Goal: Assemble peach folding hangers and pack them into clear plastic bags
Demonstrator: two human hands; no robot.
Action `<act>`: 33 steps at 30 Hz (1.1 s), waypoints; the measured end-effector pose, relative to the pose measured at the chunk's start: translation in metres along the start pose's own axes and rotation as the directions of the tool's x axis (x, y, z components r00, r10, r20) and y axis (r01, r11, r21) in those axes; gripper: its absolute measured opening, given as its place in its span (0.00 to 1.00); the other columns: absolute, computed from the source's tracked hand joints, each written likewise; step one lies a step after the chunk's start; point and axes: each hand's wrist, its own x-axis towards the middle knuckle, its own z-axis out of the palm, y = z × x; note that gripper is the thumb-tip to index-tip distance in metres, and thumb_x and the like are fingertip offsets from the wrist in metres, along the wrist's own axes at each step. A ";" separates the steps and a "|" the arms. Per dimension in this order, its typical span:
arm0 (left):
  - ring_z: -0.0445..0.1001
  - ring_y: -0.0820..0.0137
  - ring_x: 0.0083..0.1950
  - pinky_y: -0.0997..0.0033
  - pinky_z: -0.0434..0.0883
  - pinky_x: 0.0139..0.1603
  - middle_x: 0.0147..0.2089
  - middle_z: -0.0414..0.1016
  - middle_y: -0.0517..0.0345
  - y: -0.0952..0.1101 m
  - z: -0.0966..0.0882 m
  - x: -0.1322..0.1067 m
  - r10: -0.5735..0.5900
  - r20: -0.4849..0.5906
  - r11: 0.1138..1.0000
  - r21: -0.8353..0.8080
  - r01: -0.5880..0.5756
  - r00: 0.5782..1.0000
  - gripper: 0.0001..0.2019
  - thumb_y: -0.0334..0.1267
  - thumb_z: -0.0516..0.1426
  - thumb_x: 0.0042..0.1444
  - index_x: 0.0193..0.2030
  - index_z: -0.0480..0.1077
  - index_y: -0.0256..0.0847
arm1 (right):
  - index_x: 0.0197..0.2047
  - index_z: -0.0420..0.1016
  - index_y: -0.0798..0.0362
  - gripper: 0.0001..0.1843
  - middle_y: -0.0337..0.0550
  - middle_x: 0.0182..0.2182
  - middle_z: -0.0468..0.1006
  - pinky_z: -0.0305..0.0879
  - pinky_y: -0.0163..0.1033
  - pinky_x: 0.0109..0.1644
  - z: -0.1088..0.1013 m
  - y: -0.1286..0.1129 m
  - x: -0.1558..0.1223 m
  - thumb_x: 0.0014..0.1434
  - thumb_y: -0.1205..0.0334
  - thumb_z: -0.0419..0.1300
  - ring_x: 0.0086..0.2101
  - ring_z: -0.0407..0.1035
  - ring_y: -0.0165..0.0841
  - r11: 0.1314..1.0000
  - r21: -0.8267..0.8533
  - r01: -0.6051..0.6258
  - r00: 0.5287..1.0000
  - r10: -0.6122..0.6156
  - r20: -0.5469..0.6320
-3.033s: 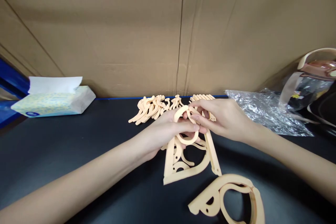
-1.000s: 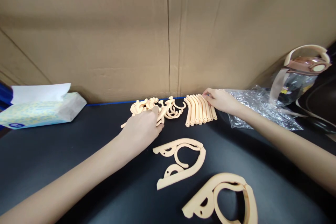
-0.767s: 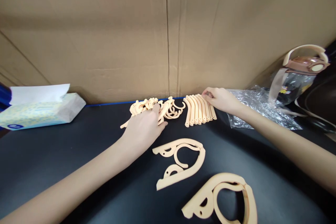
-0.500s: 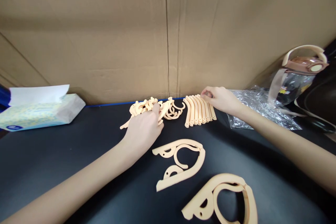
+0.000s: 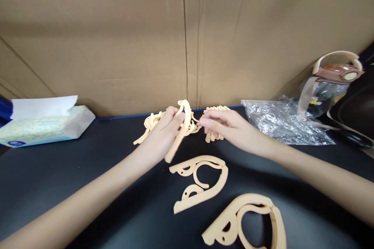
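Observation:
My left hand point(image 5: 160, 137) is closed round a curved peach-coloured plastic piece point(image 5: 179, 134), lifted off the black table point(image 5: 73, 179). My right hand point(image 5: 230, 129) reaches toward that piece, fingers stretched out and close together, with their tips beside it. Behind my hands lie a pile of small hook-shaped pieces point(image 5: 149, 124) and a row of curved strips point(image 5: 214, 135), partly hidden by my right hand. In front lie a flat bracket-shaped frame point(image 5: 201, 183) and a stack of similar frames point(image 5: 248, 221).
A cardboard wall point(image 5: 187, 35) stands along the table's back edge. A tissue pack point(image 5: 43, 122) lies at the back left. Crumpled clear plastic point(image 5: 280, 122) and a bottle with a brown lid point(image 5: 333, 81) sit at the back right.
My left hand has picked one curved piece out of the pile and lifted it. My right hand has left the row of strips and moved left toward the raised piece.

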 end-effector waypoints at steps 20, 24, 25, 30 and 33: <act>0.61 0.80 0.22 0.83 0.57 0.19 0.23 0.67 0.68 0.034 -0.016 -0.015 0.375 0.072 0.921 0.080 -0.380 0.924 0.11 0.40 0.58 0.65 0.31 0.69 0.40 | 0.48 0.84 0.51 0.11 0.40 0.36 0.81 0.66 0.38 0.40 -0.020 -0.016 -0.006 0.69 0.56 0.64 0.35 0.72 0.33 0.967 -0.171 0.189 0.917 -0.236 -0.321; 0.60 0.79 0.21 0.80 0.57 0.19 0.22 0.65 0.68 0.036 -0.020 -0.014 0.368 0.185 0.900 0.174 -0.399 0.911 0.15 0.41 0.54 0.68 0.30 0.71 0.40 | 0.48 0.85 0.51 0.11 0.41 0.38 0.81 0.68 0.39 0.44 -0.027 -0.019 -0.006 0.69 0.57 0.64 0.38 0.74 0.33 0.933 -0.266 0.240 0.908 -0.313 -0.278; 0.60 0.78 0.21 0.80 0.58 0.20 0.22 0.66 0.67 0.036 -0.020 -0.013 0.365 0.205 0.894 0.195 -0.404 0.908 0.16 0.42 0.53 0.68 0.29 0.70 0.40 | 0.47 0.85 0.51 0.10 0.41 0.39 0.82 0.68 0.40 0.45 -0.028 -0.020 -0.006 0.68 0.57 0.64 0.39 0.75 0.34 0.946 -0.236 0.220 0.919 -0.283 -0.274; 0.58 0.78 0.22 0.77 0.56 0.21 0.25 0.64 0.67 0.037 -0.020 -0.009 0.368 0.258 0.859 0.272 -0.433 0.893 0.15 0.45 0.53 0.68 0.31 0.68 0.41 | 0.46 0.83 0.50 0.11 0.41 0.41 0.85 0.71 0.41 0.43 -0.030 -0.025 -0.007 0.69 0.53 0.63 0.40 0.78 0.36 0.984 -0.101 0.149 0.960 -0.169 -0.225; 0.56 0.76 0.24 0.75 0.55 0.23 0.24 0.58 0.67 0.040 -0.016 -0.010 0.374 0.268 0.838 0.313 -0.447 0.888 0.18 0.46 0.51 0.69 0.28 0.62 0.42 | 0.46 0.81 0.50 0.13 0.45 0.36 0.83 0.67 0.43 0.40 -0.028 -0.024 -0.007 0.73 0.56 0.56 0.37 0.75 0.38 0.855 -0.484 0.187 0.910 -0.336 -0.241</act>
